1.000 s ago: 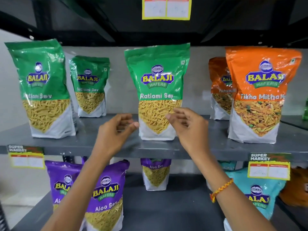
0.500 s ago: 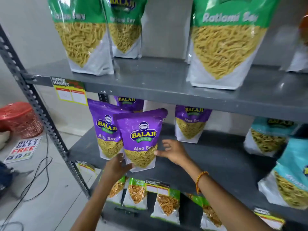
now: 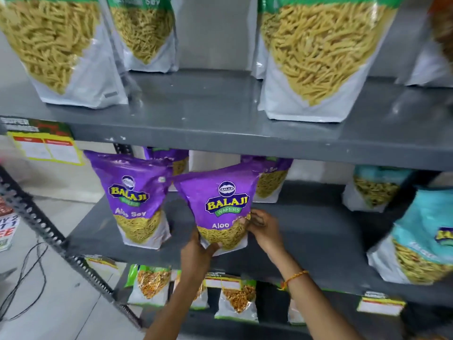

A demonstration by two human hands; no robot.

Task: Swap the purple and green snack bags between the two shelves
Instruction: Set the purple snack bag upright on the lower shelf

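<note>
A purple Aloo Sev bag (image 3: 220,200) is tilted at the front of the lower shelf (image 3: 318,241). My left hand (image 3: 198,251) grips its bottom left corner and my right hand (image 3: 263,228) grips its right edge. Another purple bag (image 3: 134,200) stands to its left, and two more (image 3: 272,177) stand behind. Green Ratlami Sev bags (image 3: 316,57) stand on the upper shelf (image 3: 196,133), with only their lower halves in view.
Teal bags (image 3: 424,236) stand at the right of the lower shelf. Small snack packs (image 3: 236,300) sit on the shelf below. A yellow price tag (image 3: 44,148) hangs at the upper shelf's left edge. A slotted metal upright (image 3: 49,231) and cables (image 3: 27,278) are at the left.
My view dropped from the upper shelf to the lower one. Both hands moved down from the green bag and closed on the front purple bag, which has shifted right and tilted.
</note>
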